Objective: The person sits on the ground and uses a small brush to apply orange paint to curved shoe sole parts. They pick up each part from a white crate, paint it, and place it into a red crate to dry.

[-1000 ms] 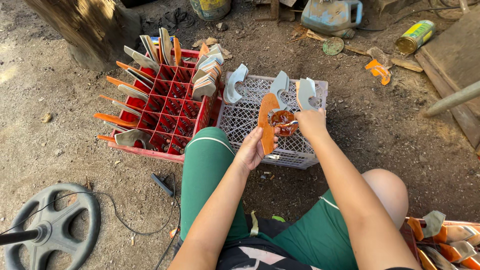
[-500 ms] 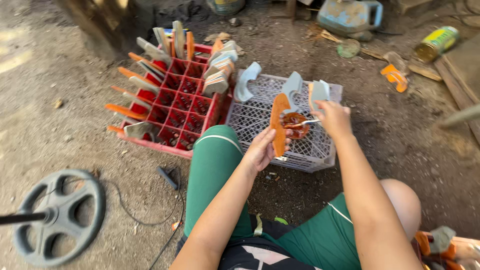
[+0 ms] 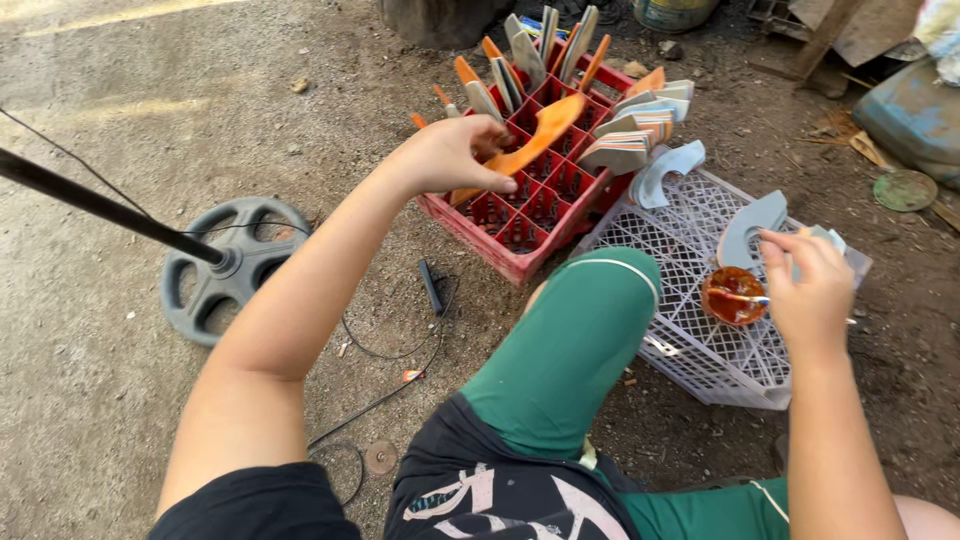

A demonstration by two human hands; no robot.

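My left hand [image 3: 452, 152] grips a flat orange-coated sole-shaped piece [image 3: 525, 146] and holds it over the red compartment crate [image 3: 530, 205]. Several grey and orange pieces stand upright in that crate's cells. My right hand [image 3: 810, 288] is shut on a thin brush [image 3: 745, 297] whose tip rests at a small round container of orange-brown paste [image 3: 733, 295]. That container sits on an upturned white mesh crate [image 3: 690, 330], with grey curved pieces [image 3: 750, 228] lying beside it. My green-clad knee [image 3: 590, 330] lies between the two crates.
A grey weight plate on a dark bar [image 3: 225, 265] lies on the dirt at left, with a black cable [image 3: 390, 350] and a small dark tool [image 3: 432, 287] near it. A blue can [image 3: 915, 115], a round lid [image 3: 905, 190] and scrap clutter the far right.
My left hand has carried the orange piece from in front of the white crate leftward to above the red crate. The view has swung left. My right hand stays by the paste container.
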